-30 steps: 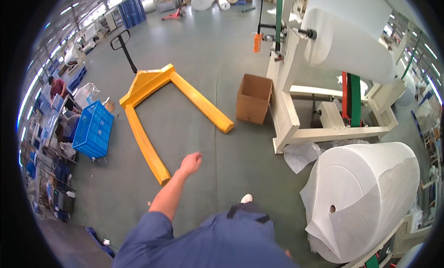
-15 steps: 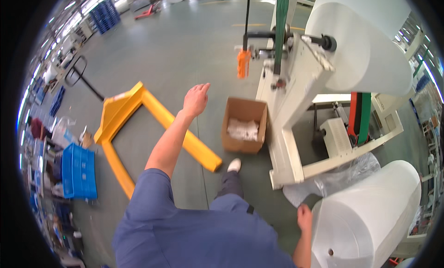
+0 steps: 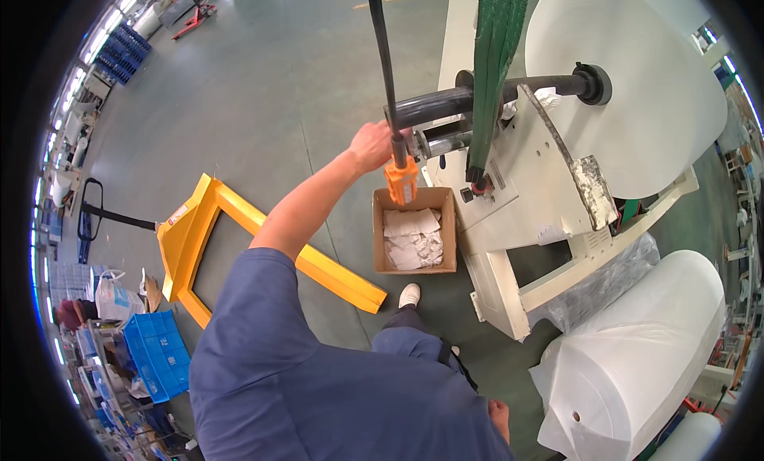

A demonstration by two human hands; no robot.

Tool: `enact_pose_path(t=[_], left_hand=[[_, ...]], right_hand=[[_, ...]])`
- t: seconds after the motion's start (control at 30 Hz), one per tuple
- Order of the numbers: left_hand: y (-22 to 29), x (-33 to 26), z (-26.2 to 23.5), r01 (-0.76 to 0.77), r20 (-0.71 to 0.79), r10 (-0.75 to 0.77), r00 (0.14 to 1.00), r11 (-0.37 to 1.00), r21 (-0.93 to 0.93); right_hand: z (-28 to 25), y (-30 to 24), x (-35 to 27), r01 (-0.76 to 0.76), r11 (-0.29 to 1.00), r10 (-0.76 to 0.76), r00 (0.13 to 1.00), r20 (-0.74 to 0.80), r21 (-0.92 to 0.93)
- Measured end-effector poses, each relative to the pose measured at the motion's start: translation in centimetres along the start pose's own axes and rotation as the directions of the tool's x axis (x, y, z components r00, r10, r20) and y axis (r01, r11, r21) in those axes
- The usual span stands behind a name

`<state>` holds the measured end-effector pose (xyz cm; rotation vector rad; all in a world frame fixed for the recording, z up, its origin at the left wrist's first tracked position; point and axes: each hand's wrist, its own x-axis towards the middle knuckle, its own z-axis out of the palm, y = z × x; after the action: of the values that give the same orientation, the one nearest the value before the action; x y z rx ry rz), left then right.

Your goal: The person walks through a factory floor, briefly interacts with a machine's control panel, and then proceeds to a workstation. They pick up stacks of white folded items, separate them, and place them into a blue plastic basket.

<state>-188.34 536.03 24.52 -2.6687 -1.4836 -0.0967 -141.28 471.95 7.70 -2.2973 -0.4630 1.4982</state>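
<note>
My left hand (image 3: 372, 146) reaches forward beside a hanging black cable (image 3: 383, 55), just under the near end of a black shaft (image 3: 438, 105). Its fingers pass behind the cable, and their tips are mostly hidden, so I cannot tell whether they grip it. Below them, an orange hoist pendant control (image 3: 402, 181) dangles from the cable, above the far rim of a cardboard box (image 3: 414, 281). Crumpled white paper scraps (image 3: 413, 240) lie in that box. My right hand (image 3: 499, 417) hangs low by my side with fingers loosely curled, partly covered by my shirt; nothing shows in it.
A cream machine frame (image 3: 509, 198) stands to the right, carrying a large white roll (image 3: 629, 87). Green lifting straps (image 3: 493, 79) hang by the shaft. Another wrapped white roll (image 3: 637, 357) lies at the lower right. Left are a yellow pallet jack (image 3: 338, 280) and a blue crate (image 3: 157, 356).
I have moved closer to the machine. My left hand has gone from open air to the cable above the pendant. My right hand has drawn back from beside the wrapped roll.
</note>
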Motion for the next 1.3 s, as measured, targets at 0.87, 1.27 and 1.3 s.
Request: enact_pose_path(t=[0.87,1.27,1.3], left_hand=[[2.4,1.9,3.0,0.626,0.639,-0.065,0.766,0.3,-0.72],[3.6,0.3,1.2,0.694,0.698,0.008,0.716,0.089,-0.714],[3.6,0.1,1.3,0.65,0.647,-0.061,0.76,0.094,-0.755]], right_hand=[[0.1,-1.3,3.8,-0.084,0.984,0.075,0.995,0.061,0.159],[1.3,0.7,2.4,-0.093,0.978,0.092,0.996,0.014,0.186],[1.8,0.6,2.2,-0.098,0.976,0.097,0.995,0.013,0.195]])
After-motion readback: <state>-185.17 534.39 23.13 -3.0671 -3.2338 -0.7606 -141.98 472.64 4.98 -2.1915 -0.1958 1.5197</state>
